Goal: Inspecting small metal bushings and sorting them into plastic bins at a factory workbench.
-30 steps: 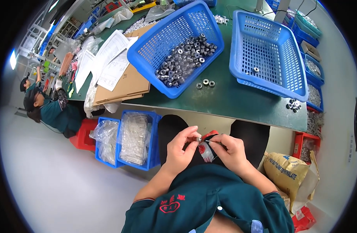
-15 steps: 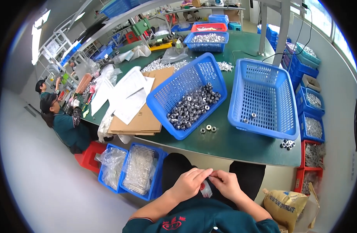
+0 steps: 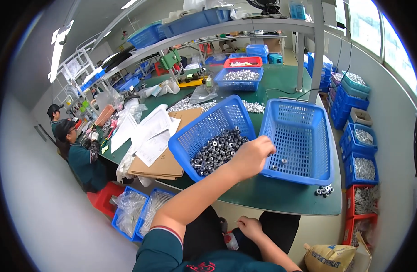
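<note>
Hands [image 3: 252,158], both grasps' contents unclear

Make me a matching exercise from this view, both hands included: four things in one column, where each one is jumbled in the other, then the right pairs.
Things:
1. Left hand
2. Right hand
3. Heap of dark rings
4. Cardboard

Places:
A. Partly under the white papers
B. Low, by the dark trousers
C. Inside the left blue basket
D. Near the left side of the right blue basket

Pairs: 1-D, 2-B, 3-C, 4-A
</note>
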{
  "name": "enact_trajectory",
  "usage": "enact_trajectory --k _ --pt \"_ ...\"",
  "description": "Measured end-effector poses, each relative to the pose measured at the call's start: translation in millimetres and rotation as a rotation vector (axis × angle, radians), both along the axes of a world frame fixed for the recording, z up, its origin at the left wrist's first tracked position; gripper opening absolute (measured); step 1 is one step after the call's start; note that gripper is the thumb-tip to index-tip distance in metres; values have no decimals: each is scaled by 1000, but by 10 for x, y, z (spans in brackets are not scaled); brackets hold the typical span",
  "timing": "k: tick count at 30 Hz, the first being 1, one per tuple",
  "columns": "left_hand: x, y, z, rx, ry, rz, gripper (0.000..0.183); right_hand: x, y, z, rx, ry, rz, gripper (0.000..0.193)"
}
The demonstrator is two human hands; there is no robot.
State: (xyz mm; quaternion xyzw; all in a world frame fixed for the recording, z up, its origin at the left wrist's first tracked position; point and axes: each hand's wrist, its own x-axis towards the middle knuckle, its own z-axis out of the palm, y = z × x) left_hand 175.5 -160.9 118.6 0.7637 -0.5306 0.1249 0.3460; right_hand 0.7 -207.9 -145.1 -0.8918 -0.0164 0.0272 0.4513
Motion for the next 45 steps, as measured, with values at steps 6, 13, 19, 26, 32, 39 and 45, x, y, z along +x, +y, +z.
enact_trajectory --k 6,13,19,26,32,39,45 --pt "474 -853 -358 1008 24 6 18 125 29 -67 6 13 -23 23" --pt "368 -929 -459 927 -103 48 21 117 -41 -109 -84 55 -47 23" --pt "-46 306 223 -196 -248 188 14 78 -54 -74 -3 11 -27 20" --pt "-344 1412 -497 -26 371 664 15 181 -44 -2 -58 44 -8 21" --pt "-419 1282 -924 129 297 650 20 152 37 -4 -95 31 38 21" --pt "-291 1025 -1332 233 178 722 18 12 10 -53 -180 13 8 21" --pt "-365 1152 -1353 15 231 606 21 46 0 -46 -212 -27 4 20"
